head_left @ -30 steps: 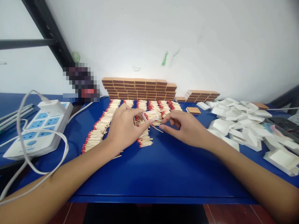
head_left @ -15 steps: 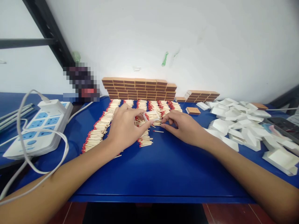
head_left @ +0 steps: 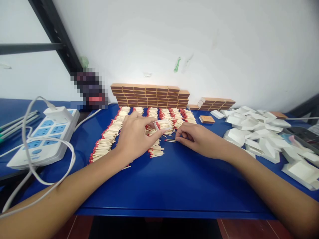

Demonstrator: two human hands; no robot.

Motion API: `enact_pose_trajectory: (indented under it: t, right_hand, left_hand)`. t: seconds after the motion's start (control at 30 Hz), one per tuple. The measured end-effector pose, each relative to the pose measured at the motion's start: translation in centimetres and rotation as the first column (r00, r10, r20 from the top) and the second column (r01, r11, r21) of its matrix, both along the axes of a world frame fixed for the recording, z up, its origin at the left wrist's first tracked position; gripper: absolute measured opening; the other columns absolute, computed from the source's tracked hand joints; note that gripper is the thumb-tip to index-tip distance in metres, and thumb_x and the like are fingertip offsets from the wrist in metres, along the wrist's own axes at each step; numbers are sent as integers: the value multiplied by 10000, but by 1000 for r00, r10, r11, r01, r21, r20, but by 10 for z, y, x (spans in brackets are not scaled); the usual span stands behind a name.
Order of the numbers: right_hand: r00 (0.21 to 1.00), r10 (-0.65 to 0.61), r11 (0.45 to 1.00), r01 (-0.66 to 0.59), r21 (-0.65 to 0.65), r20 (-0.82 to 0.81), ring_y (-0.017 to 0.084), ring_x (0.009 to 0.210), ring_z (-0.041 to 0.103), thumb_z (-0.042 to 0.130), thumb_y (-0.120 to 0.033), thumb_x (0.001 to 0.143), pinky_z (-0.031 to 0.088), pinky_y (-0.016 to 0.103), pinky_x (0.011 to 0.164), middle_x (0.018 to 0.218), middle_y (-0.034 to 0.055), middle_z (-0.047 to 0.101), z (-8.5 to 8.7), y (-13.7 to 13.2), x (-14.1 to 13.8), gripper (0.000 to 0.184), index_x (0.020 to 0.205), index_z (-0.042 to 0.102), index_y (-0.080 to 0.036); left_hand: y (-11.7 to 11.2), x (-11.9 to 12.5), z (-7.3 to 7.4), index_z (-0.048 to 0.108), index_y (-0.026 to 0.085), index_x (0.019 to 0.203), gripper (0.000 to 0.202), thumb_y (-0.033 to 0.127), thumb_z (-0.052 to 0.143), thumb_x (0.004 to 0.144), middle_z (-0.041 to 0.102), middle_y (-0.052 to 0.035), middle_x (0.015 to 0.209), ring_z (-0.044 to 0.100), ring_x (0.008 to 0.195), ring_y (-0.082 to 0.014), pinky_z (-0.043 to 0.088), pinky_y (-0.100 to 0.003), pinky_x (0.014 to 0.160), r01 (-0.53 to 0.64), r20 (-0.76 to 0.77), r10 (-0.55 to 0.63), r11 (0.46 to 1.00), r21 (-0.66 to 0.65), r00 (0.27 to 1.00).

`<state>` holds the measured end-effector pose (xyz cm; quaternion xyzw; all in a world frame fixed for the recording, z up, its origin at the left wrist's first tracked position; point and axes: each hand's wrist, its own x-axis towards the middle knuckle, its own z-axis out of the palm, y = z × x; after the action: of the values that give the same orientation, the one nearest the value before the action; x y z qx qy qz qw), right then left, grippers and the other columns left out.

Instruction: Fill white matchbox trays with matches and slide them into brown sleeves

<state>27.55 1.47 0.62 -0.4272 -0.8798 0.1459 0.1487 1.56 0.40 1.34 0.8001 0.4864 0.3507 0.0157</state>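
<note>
My left hand is closed around a small white matchbox tray, tilted and filled with red-tipped matches. To its right, my right hand has its fingers curled together, the fingertips at the plain end of a match lying on the blue table. Whether the pinch is firm is hard to see. Behind and below the hands spread rows of loose matches, partly hidden by my left hand. A closed orange matchbox lies past my right hand.
Stacked matchboxes stand along the wall, with a smaller stack beside them. A heap of white empty trays covers the right side, near a dark phone. At left lies a power strip with looping white cables.
My right hand has drawn slightly right and down, from the edge of the match rows to the end of the single match. My left hand holds the tray much as before.
</note>
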Motion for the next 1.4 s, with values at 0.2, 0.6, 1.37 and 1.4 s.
enact_pose_trajectory:
  t: [0.2,0.6,1.37,1.4]
  right_hand:
    - [999,-2,999,0,-36,-32,183,722,551,615,-378,1023,407,318,665,820,29,624,-2,-5,-7,189,957,695,-220]
    - [994,-28,998,35,60,-102,198,736,557,552,-347,1060,414,337,680,822,36,628,7,-5,2,180,949,637,-233]
    - [974,-96,967,140,212,-205,197,756,566,643,-292,1005,430,345,697,845,39,632,-7,-2,-13,84,963,677,-228]
    - [977,-90,971,129,203,-192,198,767,571,648,-285,998,431,344,706,850,40,635,-10,-1,-15,82,950,678,-226]
  left_hand:
    - [-1,0,0,777,243,872,242,476,839,896,784,-4,802,593,865,-260,452,-423,837,24,-3,-24,1000,9,1000]
    - [0,-1,-1,783,238,878,238,469,836,897,752,-22,758,580,873,-267,441,-408,815,23,-49,-22,1000,18,999]
    - [-4,1,4,772,244,832,268,496,805,917,795,-3,806,596,840,-258,460,-411,822,-46,44,46,999,-12,998]
    - [-4,1,4,770,245,828,261,488,806,916,798,-1,811,598,845,-261,459,-413,822,-54,46,54,999,-8,997]
